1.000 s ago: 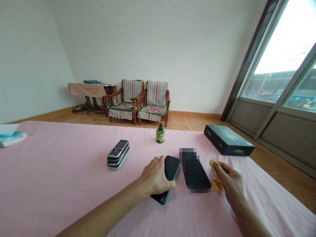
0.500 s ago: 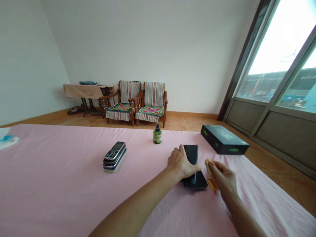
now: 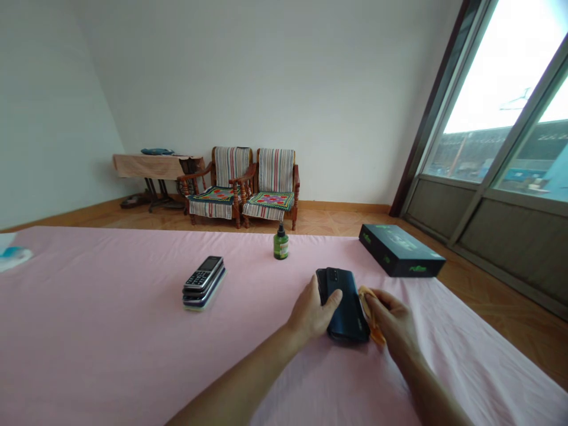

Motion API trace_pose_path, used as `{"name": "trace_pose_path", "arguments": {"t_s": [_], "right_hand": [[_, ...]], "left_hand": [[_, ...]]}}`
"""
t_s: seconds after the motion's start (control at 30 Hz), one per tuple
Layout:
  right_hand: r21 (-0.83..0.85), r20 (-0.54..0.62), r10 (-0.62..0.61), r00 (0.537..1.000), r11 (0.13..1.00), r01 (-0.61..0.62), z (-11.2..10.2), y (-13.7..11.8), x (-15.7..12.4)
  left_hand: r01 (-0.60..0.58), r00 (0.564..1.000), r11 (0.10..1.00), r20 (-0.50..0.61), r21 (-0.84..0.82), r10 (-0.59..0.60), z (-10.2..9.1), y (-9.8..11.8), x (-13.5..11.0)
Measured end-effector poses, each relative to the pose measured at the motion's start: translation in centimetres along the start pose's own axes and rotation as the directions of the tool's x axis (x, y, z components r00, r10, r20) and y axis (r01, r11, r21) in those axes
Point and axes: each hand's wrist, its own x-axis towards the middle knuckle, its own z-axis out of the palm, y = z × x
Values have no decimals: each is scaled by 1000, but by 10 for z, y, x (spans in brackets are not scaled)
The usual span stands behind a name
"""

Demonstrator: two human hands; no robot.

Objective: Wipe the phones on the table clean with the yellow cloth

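A dark blue smartphone (image 3: 348, 310) lies back side up, camera bump at its far end, over at least one other black phone (image 3: 321, 279) that shows along its left edge. My left hand (image 3: 313, 310) grips the smartphone from the left, thumb across its back; the other fingers are mostly hidden. Pinched in my right hand (image 3: 393, 319) is a crumpled orange-yellow cloth (image 3: 375, 328), close against the phone's right edge. To the left, a stack of old keypad phones (image 3: 204, 283) sits on the pink sheet, a silver and black one on top.
A green bottle with a black pump top (image 3: 281, 244) stands at the far side of the pink sheet (image 3: 110, 331). A flat black box with green lettering (image 3: 402, 251) lies at the far right. Beyond are two wooden armchairs (image 3: 268, 198) and a covered table (image 3: 146, 164).
My left hand has shifted left, and the smartphone beneath it has tilted flat onto the phone below. My right hand with the cloth has come left to the smartphone's edge.
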Motion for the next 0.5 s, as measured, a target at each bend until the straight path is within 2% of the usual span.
{"name": "trace_pose_path", "arguments": {"t_s": [0.07,0.2,0.37,0.5], "right_hand": [[45,64,39,997,998,-42,2,-2,-3],[116,117,71,991,990,-85,6,-3,-5],[187,196,59,979,978,-96,13,-3,-2],[205,215,61,975,973,-106,15,-2,1]], "left_hand": [[-25,1000,999,13,-28,26,8,-4,-13],[-32,999,998,37,-54,34,29,-5,-31],[-22,1000,998,7,-65,22,44,-7,-32],[-44,998,997,-42,-59,41,51,-10,-31]]}}
